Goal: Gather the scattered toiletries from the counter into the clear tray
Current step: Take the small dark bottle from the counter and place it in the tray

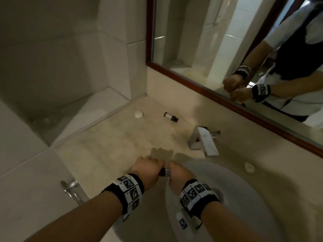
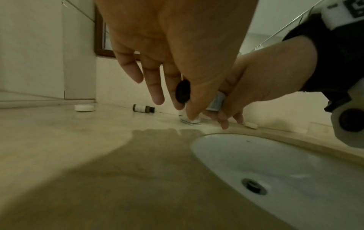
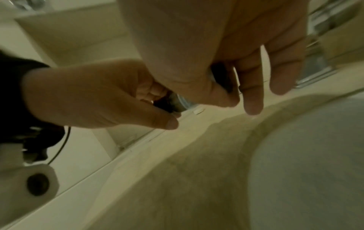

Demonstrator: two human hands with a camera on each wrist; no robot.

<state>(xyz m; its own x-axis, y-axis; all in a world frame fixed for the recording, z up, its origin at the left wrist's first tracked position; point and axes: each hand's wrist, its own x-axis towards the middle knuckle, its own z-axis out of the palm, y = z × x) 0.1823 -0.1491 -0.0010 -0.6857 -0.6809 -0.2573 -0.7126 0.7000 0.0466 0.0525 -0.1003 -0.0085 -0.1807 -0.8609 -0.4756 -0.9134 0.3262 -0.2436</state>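
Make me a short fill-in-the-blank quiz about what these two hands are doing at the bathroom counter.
1. Both hands hold one small ____ between them, the left hand at its dark cap end, the right hand at its other end.
2. A second bottle lies on its ____ on the counter.
3. The round white soap lies to the ____ of that second bottle.

Missing words: bottle; side; left

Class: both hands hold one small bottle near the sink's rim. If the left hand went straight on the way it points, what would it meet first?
Probably the faucet: the left hand points across the counter toward it. Depth is unclear.
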